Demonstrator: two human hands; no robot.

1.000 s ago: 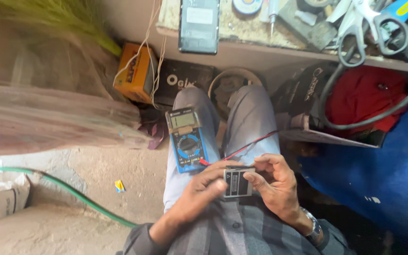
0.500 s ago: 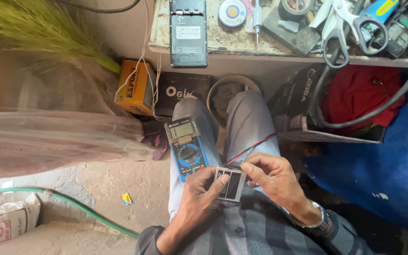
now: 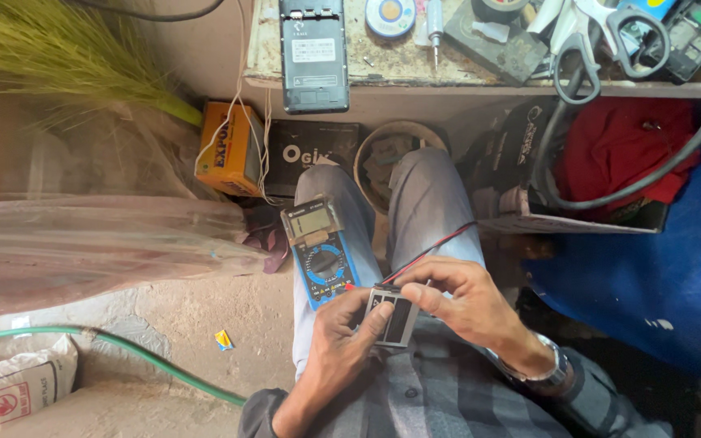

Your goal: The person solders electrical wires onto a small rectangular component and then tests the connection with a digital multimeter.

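I sit with a blue multimeter (image 3: pixel 320 251) resting on my left thigh. My left hand (image 3: pixel 342 331) grips a small flat phone battery (image 3: pixel 394 317) from its left side, thumb across its face. My right hand (image 3: pixel 458 302) pinches the battery's top edge, together with the red and black probe leads (image 3: pixel 432 251) that run up across my right knee. A watch is on my right wrist. An opened phone (image 3: pixel 314 53) lies face down on the workbench (image 3: pixel 261 57) ahead of my knees.
Scissors (image 3: pixel 590 36), a tape roll and small tools lie on the bench. Below it sit an orange box (image 3: pixel 230 148), a black box, a round bin and red cloth (image 3: pixel 622 150). A green hose (image 3: pixel 148 357) crosses the dirt floor; a white sack is at bottom left.
The view has shifted, so more of the bench shows. My hands stay on the battery, and the right fingers have moved onto its top edge.
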